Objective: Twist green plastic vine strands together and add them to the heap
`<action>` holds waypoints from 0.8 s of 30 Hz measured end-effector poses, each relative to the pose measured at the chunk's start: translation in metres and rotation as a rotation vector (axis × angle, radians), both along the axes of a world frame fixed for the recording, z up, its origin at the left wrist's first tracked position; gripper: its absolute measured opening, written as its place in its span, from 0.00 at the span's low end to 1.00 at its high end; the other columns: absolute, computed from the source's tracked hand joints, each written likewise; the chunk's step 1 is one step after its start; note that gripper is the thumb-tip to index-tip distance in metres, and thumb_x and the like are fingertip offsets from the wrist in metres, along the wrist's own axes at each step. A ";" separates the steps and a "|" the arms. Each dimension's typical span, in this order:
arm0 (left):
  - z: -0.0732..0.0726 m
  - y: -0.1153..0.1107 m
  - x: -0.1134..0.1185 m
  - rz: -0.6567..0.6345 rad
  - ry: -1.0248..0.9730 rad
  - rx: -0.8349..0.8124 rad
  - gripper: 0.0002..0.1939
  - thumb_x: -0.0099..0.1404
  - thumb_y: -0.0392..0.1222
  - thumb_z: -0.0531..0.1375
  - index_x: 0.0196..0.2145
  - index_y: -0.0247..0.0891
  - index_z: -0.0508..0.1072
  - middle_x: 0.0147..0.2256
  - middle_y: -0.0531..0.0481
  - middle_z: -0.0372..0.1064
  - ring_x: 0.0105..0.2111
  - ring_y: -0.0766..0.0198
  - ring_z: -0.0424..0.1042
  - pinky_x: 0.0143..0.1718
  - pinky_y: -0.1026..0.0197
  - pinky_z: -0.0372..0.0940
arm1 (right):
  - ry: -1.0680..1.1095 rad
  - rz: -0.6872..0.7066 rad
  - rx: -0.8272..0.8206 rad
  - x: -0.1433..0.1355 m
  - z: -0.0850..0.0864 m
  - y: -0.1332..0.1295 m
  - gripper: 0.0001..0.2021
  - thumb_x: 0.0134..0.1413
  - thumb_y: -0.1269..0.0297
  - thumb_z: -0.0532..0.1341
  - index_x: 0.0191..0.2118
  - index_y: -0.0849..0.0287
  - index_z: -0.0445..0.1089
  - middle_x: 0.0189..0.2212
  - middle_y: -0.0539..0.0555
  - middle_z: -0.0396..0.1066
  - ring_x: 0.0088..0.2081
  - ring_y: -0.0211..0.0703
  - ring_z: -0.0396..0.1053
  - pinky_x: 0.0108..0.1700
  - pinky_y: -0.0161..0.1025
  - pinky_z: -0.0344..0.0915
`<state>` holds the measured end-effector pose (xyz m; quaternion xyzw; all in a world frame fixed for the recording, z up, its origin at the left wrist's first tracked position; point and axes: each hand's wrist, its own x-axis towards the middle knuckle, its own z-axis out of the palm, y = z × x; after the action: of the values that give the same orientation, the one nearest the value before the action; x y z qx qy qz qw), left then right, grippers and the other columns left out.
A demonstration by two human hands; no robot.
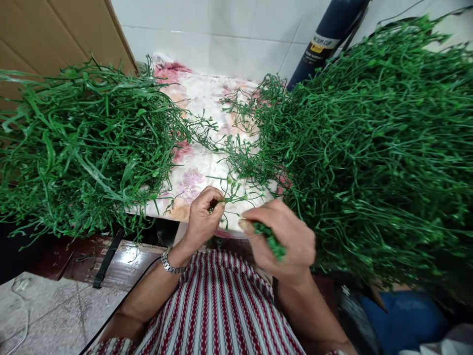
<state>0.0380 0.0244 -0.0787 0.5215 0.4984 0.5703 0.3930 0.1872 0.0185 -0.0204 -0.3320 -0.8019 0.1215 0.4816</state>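
While the left hand (201, 217) pinches a thin, wiry green plastic stem (236, 197), the right hand (284, 239) closes around small green pieces (271, 239) beside tangled heaps (369, 148).

The right hand (283, 236) is motion-blurred, so the green piece (272, 242) in its fingers is just a smear – can't tell its shape. The left hand (202, 217) pinches a thin sprig (236, 197), but the grip point is hidden behind the fingers. Both green heaps run off the frame: the left pile (77, 148) past the left edge, the right pile (377, 158) past the right. The floral cloth (207, 123) is mostly buried under them. Label on the dark blue tube (327, 37) far right – too small to read fully
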 end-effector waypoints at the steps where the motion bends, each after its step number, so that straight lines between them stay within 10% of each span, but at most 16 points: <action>1: 0.001 -0.001 0.001 -0.010 -0.009 0.008 0.06 0.52 0.30 0.56 0.22 0.37 0.63 0.25 0.54 0.59 0.28 0.67 0.59 0.31 0.65 0.56 | -0.035 0.056 0.002 -0.007 0.000 0.003 0.12 0.47 0.77 0.59 0.39 0.57 0.66 0.30 0.53 0.70 0.30 0.40 0.68 0.30 0.36 0.66; 11: -0.005 -0.001 0.001 0.154 -0.340 -0.110 0.08 0.50 0.31 0.59 0.22 0.36 0.60 0.25 0.56 0.57 0.22 0.73 0.55 0.22 0.69 0.52 | -0.187 -0.098 -0.013 -0.014 -0.043 0.029 0.09 0.48 0.75 0.55 0.37 0.60 0.66 0.34 0.57 0.69 0.36 0.42 0.68 0.37 0.37 0.67; 24: -0.007 0.000 0.001 0.133 -0.581 -0.284 0.09 0.49 0.39 0.64 0.25 0.36 0.66 0.20 0.58 0.57 0.18 0.74 0.54 0.20 0.70 0.50 | -0.181 -0.053 -0.041 -0.016 -0.055 0.016 0.07 0.52 0.72 0.57 0.37 0.62 0.69 0.32 0.57 0.70 0.35 0.42 0.69 0.36 0.38 0.68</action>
<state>0.0392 0.0239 -0.0854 0.2432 0.4731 0.6442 0.5496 0.1713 0.0349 -0.0751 -0.3723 -0.8305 0.0947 0.4033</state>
